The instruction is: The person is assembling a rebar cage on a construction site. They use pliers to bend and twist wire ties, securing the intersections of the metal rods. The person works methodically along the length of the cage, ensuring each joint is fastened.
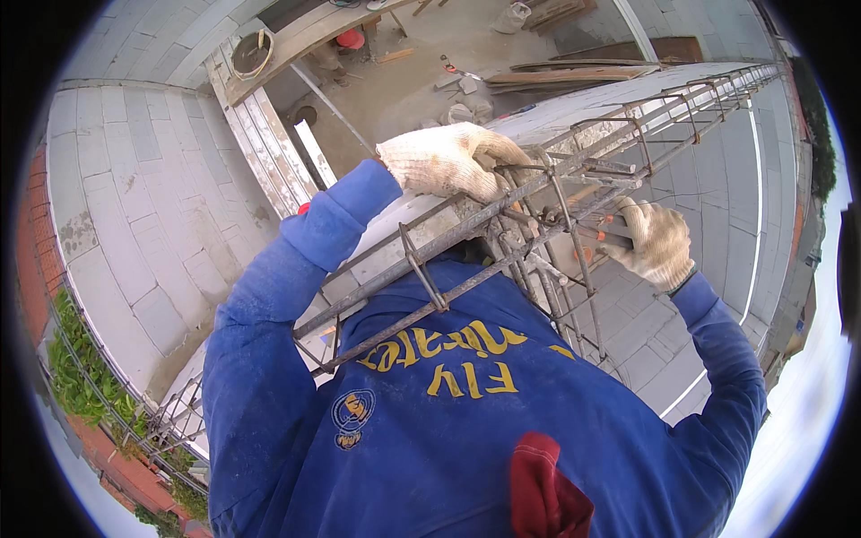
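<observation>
A long rebar cage of steel bars and square stirrups lies along the top of a grey block wall, running from my chest to the upper right. My left hand, in a white knit glove, grips the cage's upper bar and a stirrup. My right hand, also gloved, is closed on an orange-handled tool whose tip is at the bars just right of my left hand. Blue sleeves cover both arms.
Grey block walls fall away on the left and right. Far below lie a concrete floor, wooden planks, a bucket and rubble. A second rebar piece and greenery show at lower left.
</observation>
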A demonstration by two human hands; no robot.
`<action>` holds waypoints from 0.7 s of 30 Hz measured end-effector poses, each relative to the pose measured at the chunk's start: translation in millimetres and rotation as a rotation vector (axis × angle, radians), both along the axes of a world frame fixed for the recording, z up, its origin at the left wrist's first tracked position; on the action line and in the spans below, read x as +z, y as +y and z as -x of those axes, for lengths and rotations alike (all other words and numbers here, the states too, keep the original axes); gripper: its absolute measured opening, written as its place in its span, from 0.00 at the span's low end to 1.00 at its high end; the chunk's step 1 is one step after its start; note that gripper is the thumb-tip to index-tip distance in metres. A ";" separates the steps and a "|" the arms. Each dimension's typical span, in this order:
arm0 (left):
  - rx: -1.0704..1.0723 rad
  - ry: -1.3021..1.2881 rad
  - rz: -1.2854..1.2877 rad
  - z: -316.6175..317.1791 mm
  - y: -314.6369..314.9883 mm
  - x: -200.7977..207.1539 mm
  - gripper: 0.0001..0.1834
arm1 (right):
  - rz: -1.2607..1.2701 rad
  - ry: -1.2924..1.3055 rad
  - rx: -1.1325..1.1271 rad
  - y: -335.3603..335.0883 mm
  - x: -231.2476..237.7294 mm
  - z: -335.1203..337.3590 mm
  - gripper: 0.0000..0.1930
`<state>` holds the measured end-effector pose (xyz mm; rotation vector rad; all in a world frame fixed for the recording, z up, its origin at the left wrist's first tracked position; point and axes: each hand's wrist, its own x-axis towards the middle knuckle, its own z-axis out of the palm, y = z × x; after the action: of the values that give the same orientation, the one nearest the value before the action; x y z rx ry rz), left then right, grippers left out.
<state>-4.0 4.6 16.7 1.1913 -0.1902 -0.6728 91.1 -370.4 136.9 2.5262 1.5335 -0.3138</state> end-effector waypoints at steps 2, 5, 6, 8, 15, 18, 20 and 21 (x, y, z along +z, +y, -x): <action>0.014 -0.073 -0.102 0.9 -0.8 5.1 0.43 | 0.029 0.003 -0.003 -8.1 -8.8 -1.3 0.29; 0.029 -0.127 -0.184 2.4 0.4 6.3 0.41 | 0.097 0.140 -0.078 11.9 10.8 -5.3 0.17; 0.022 -0.132 -0.184 2.9 2.5 8.1 0.39 | 0.173 0.236 -0.129 17.9 18.6 -9.4 0.16; 0.018 -0.156 -0.186 3.5 4.6 10.3 0.37 | 0.293 0.537 -0.296 19.8 22.5 -16.4 0.14; 0.028 -0.199 -0.150 -1.3 -2.4 -9.1 0.42 | 0.270 0.451 -0.190 41.6 34.8 -24.8 0.16; -0.005 -0.170 -0.137 -2.4 -0.1 -10.4 0.43 | 0.287 0.329 -0.171 42.5 41.1 -15.2 0.19; -0.018 -0.164 -0.129 -3.6 -0.2 -11.1 0.43 | 0.387 0.335 -0.176 44.0 42.3 -17.3 0.19; -0.012 -0.172 -0.107 -3.5 -0.5 -13.0 0.44 | 0.439 0.360 -0.182 46.2 40.4 -22.2 0.18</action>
<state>-0.5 4.1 3.8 1.3523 -0.3085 -0.5968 113.3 -324.2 177.3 2.3346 1.1621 -1.0534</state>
